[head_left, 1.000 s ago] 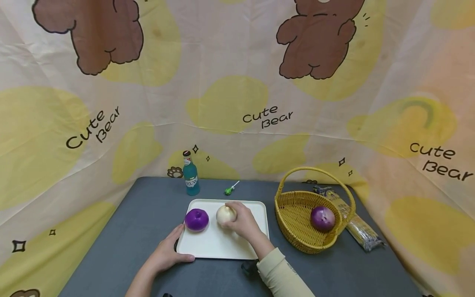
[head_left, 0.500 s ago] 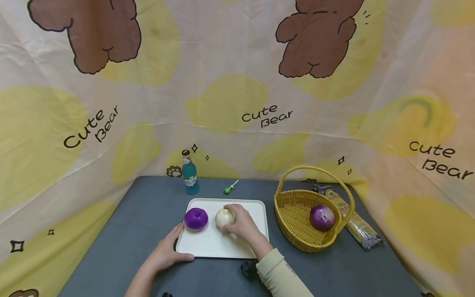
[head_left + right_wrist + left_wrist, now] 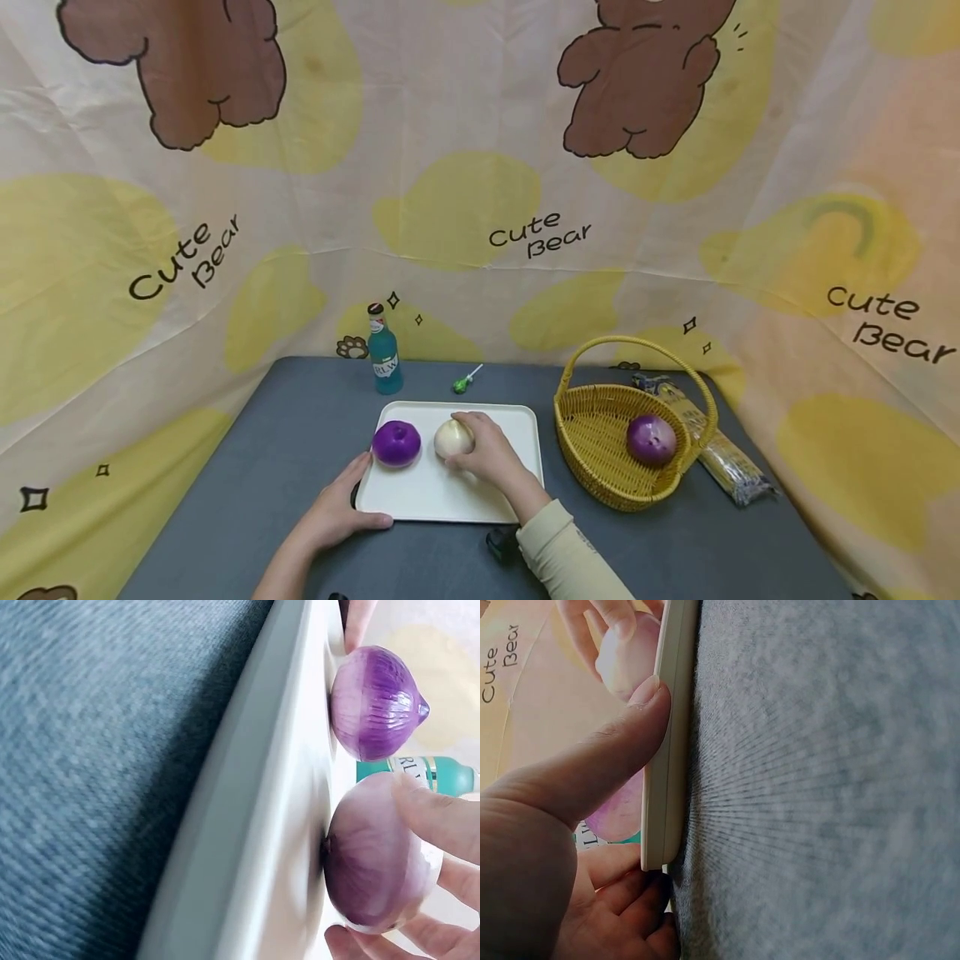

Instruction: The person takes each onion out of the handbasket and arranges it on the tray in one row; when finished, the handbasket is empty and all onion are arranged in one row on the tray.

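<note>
A white tray (image 3: 438, 505) lies on the grey table. My left hand (image 3: 336, 508) holds its near left corner, the thumb on the front edge and the fingers along the left side. On the tray, my right hand (image 3: 491, 450) grips a pale-topped onion (image 3: 452, 440) with thumb and fingers; its lower half looks purple in the right wrist view, where the onion (image 3: 371, 862) sits against the tray surface. Left of it a deep purple onion (image 3: 396, 443) rests on the tray, apart from both hands.
Right of the tray stands a yellow wicker basket (image 3: 592, 479) holding another purple onion (image 3: 651, 440). Behind it lies a clear-wrapped package (image 3: 731, 467). A blue bottle (image 3: 386, 358) and green lollipop (image 3: 461, 383) are at the back. A dark object (image 3: 498, 543) lies by the right sleeve.
The right hand and the pale-topped onion have shifted very slightly left on the tray. The left hand stays at the tray's corner.
</note>
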### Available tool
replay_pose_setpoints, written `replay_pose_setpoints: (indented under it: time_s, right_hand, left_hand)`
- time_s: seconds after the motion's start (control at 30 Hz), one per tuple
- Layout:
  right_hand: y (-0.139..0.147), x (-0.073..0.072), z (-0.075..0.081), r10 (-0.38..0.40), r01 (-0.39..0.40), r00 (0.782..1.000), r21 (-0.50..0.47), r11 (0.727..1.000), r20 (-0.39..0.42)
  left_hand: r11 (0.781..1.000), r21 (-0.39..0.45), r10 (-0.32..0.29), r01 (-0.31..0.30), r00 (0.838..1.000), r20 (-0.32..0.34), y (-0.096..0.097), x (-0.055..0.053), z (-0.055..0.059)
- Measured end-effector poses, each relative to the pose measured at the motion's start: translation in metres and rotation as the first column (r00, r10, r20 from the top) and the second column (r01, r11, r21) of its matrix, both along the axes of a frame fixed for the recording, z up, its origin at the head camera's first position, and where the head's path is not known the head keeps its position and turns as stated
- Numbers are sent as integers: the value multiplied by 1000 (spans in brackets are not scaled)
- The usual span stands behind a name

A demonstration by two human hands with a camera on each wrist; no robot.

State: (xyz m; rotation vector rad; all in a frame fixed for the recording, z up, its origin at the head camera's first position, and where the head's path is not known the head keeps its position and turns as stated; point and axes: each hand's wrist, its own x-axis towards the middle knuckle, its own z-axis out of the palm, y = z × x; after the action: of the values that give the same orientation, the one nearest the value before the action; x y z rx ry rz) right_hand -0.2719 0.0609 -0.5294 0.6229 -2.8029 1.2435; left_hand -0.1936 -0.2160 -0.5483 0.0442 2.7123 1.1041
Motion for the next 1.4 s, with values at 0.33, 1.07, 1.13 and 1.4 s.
replay_pose_setpoints:
  time_s: [0.33,1.07,1.13,1.4]
  right_hand:
    - [3,3,1,10,-10,1000,1,1000,15]
    - [16,5,8,12,-12,1000,21,1000,-12]
    - [18,7,12,8,-8,1000,7,1000,-24]
    - [25,17,29,-20,18,998,-34,999,-56]
  left_hand:
    - [1000,9,-11,11,1000,-14,-1,1,1]
    - [1000,5,-17,17,1000,6,3,0,2]
    - [1000,6,-20,20,1000,1,2,1,3]
    - [1000,-4,-24,24,1000,-2,0,1,5]
